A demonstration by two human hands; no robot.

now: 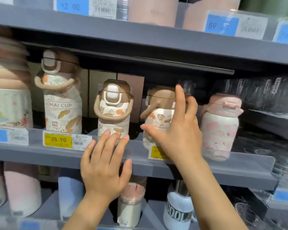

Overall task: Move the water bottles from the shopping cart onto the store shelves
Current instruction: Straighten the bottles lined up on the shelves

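Middle grey store shelf (40,154), front edge fitted with a clear price strip: four patterned water bottles standing upright along it. Nearest the left end, a tall cream leaf-print bottle with a brown lid and loop handle (61,97), lettered "HOMAI CUP", above a yellow price tag reading 28.90 (57,141). Next along, a shorter cream leaf-print bottle with a brown lid and white flip catch (113,107), set just behind the front edge. Beside that, a second short brown-lidded leaf-print bottle (158,113), tilted slightly, partly behind the front strip. Toward the right end, a pink-lidded white bottle with pink blossom print (219,127), upright, near but apart from the tilted one.

Right hand (178,130) spread wide against the right side of the tilted brown-lidded bottle — index finger straight up past the lid, thumb straight out across the printed body, no finger curled round it. Left hand (105,165) flat, fingers straight and a little apart, fingertips (107,133) at the foot of the middle short bottle, palm over the shelf's front edge; touching the bottle or only the strip, impossible to tell.

Behind the bottles, tan and brown boxes (106,83). Above, another grey shelf with blue price labels (221,24). Below, pink and blue tumblers (23,188) — and a white bottle lettered "COOL" (178,211).
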